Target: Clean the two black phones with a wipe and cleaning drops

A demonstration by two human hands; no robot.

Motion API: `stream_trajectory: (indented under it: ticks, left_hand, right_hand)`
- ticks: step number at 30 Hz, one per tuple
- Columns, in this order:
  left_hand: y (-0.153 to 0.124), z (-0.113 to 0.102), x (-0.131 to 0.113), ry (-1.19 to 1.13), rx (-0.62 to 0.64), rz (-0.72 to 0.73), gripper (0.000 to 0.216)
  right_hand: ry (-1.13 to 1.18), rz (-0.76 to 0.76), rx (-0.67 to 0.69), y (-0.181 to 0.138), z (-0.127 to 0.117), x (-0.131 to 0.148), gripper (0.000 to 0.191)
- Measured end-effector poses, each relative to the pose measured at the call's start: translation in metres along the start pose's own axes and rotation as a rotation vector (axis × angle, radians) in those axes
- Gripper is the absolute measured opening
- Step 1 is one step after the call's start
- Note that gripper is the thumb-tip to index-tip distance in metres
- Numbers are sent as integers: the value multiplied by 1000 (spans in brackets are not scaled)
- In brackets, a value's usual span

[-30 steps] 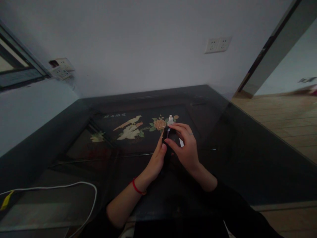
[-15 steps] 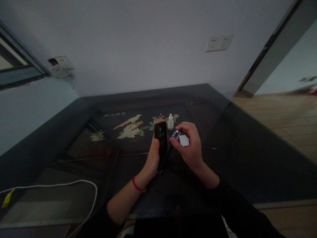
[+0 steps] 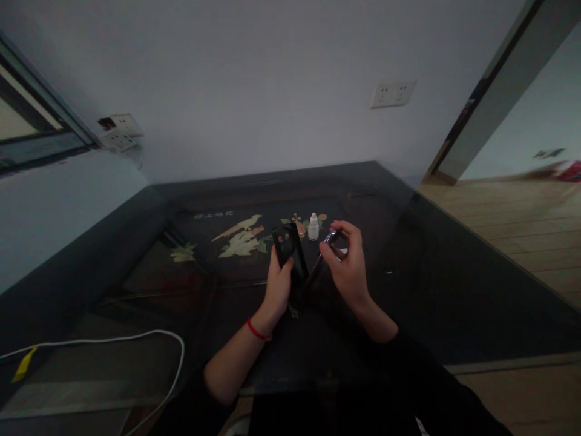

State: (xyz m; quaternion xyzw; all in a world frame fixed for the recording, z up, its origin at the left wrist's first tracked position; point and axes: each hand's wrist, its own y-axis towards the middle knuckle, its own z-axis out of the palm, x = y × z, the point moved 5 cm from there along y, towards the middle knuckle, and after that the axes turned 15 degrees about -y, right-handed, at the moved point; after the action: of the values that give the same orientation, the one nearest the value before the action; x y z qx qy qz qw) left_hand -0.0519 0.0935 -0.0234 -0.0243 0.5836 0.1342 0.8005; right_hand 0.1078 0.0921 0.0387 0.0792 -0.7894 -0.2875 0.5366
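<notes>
black phone-like slab (image 3: 294,253) with round lens-like marks is held tilted above the dark surface (image 3: 436,290) in the left hand (image 3: 278,283), whose fingers wrap its edge while the thumb lies across its face, seemingly to steady it. just to its side, the right hand (image 3: 350,274) pinches the upper end of a slim shiny-edged piece (image 3: 331,236) between thumb and fingertips, perhaps to spare its flat faces. their lower ends merge in shadow, so whether they touch or join i cannot tell. below them, a small metallic thing (image 3: 293,312) is too dim to name. a white bottle (image 3: 313,229) stands upright just beyond, probably put there to be near yet out of the hands' way; any print on it is unreadable. a white piece (image 3: 344,251) is mostly hidden behind the right hand. farther off, a white cable (image 3: 100,340) with a yellow tag (image 3: 24,364) is cut off at the frame's edge.
</notes>
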Motion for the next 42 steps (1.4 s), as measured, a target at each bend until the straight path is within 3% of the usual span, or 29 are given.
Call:
stream_trajectory:
  ticks: [3,5,9,16,21,27,33,42]
  left_hand:
    - [12,-7,3,77,3,-41,60]
    - [19,-12,3,133,17,-36,61]
    - [29,-19,2,311,48,-26,64]
    - [43,-33,3,671,168,-25,53]
    - [42,-43,7,933,219,-98,54]
    - [32,-41,-3,1164,238,-117,64]
    - [27,-37,-9,1274,251,-154,65]
    - [28,-43,-7,1344,332,-210,75]
  right_hand:
    - [-164,-60,-50,11,-8,2,31]
    - [-292,-137,-15,19,-8,4,31]
    - [-534,-194,144,29,5,2,31]
    - [-963,-106,395,32,34,4,35]
    - [-1060,-63,468,31,49,3,38]
    - [-1167,-31,538,30,73,-12,40]
    - [-1231,-2,568,27,90,-29,40]
    - [-1248,4,582,19,93,-41,42]
